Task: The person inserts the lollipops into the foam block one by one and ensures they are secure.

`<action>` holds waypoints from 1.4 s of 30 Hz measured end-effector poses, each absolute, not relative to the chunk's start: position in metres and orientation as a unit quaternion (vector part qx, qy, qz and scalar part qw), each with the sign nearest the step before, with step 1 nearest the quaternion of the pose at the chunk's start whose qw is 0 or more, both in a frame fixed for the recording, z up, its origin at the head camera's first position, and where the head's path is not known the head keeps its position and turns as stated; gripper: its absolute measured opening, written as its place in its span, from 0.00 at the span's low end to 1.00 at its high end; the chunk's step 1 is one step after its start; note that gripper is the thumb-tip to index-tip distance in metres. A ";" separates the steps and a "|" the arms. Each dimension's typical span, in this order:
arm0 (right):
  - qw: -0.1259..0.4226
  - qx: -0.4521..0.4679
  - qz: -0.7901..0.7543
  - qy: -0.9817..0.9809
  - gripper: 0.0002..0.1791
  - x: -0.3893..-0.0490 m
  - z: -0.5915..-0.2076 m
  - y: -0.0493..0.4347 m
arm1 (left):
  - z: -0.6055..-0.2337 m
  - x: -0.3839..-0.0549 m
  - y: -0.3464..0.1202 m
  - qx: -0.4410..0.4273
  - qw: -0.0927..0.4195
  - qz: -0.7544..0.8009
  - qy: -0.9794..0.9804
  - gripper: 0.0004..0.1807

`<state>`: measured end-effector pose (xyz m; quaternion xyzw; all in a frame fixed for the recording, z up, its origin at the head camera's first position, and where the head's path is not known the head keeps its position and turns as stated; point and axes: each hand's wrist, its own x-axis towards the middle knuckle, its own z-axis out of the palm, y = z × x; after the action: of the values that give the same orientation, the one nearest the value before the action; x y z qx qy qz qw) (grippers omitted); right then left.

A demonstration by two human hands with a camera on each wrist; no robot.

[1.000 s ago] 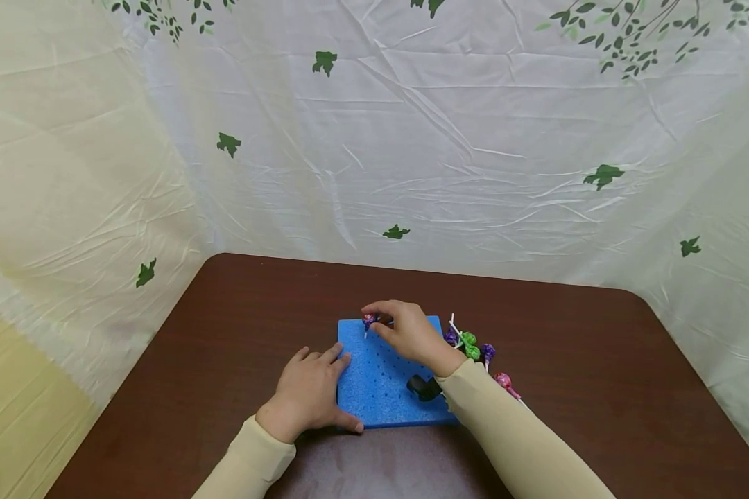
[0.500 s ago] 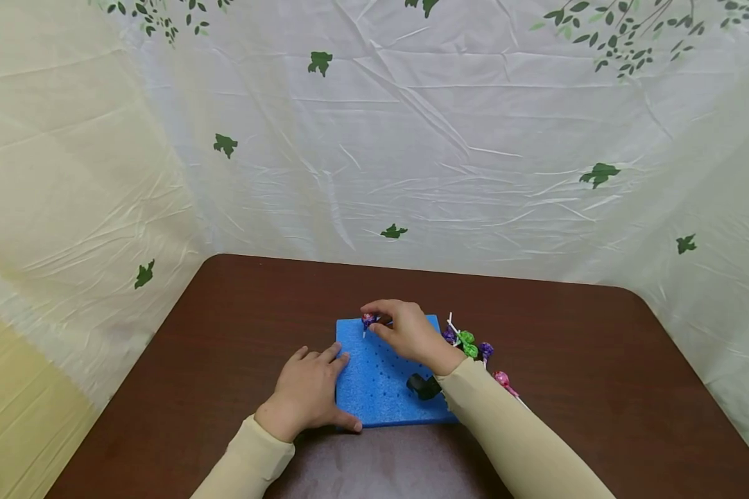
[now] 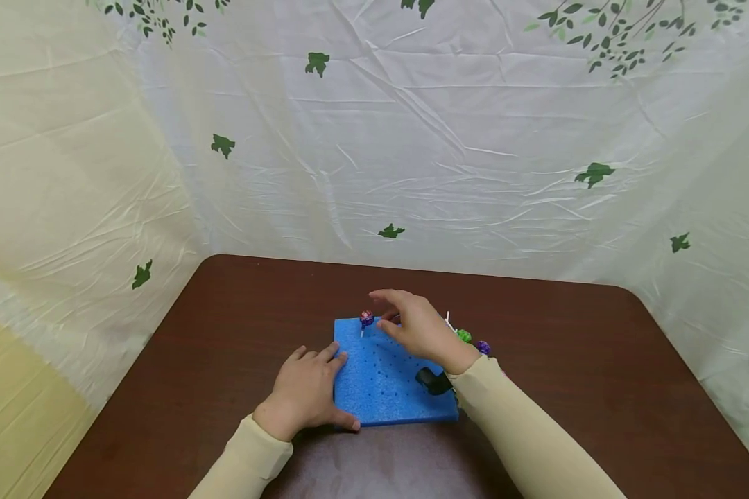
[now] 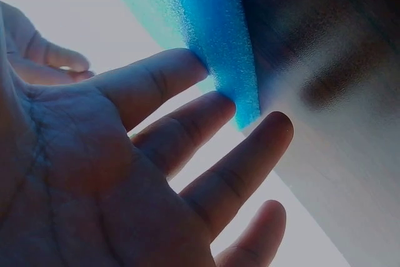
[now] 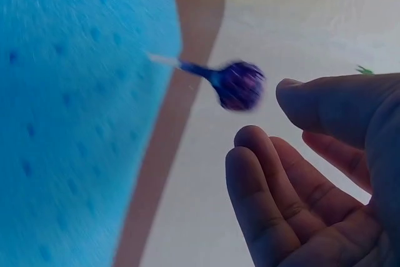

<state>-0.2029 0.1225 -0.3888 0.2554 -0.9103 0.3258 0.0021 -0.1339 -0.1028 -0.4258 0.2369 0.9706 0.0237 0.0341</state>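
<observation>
Now, just below centre in the head view, the right hand is released, thumb and fingers parted, just beside a purple-and-red lollipop that stands by its stick in the upper left part of the blue foam board. Left of centre, the left hand, fingers extended and grasping nothing, touches the board's left edge. Right of centre show a green lollipop and a purple lollipop

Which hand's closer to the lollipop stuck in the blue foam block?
Right. The right hand is just right of the lollipop, fingers not touching it; the left hand is farther, at the left edge of the blue foam block, nearer the person.
</observation>
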 end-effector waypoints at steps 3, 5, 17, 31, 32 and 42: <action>0.013 0.258 0.325 -0.910 0.29 -0.200 -0.379 0.137 | -0.426 -0.134 -0.103 0.235 0.037 0.025 0.971 0.64; 0.019 0.257 0.327 -0.909 0.29 -0.198 -0.372 0.148 | -0.427 -0.134 -0.103 0.235 0.037 0.027 0.971 0.64; 0.069 0.222 0.337 -0.912 0.29 -0.189 -0.370 0.230 | -0.426 -0.133 -0.103 0.236 0.034 0.021 0.971 0.63; 0.077 0.168 0.338 -0.923 0.25 -0.177 -0.407 0.280 | -0.424 -0.133 -0.099 0.229 0.047 0.024 0.972 0.64; 0.077 0.163 0.339 -0.923 0.25 -0.177 -0.409 0.283 | -0.424 -0.133 -0.099 0.228 0.048 0.024 0.972 0.64; 0.039 0.149 0.368 -0.917 0.24 -0.182 -0.433 0.305 | -0.425 -0.133 -0.096 0.221 0.051 0.026 0.973 0.64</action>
<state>-0.1819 0.3051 -0.4330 0.1490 -0.9170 0.3679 0.0389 -0.1332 -0.0963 -0.4250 0.2213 0.9735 0.0261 0.0515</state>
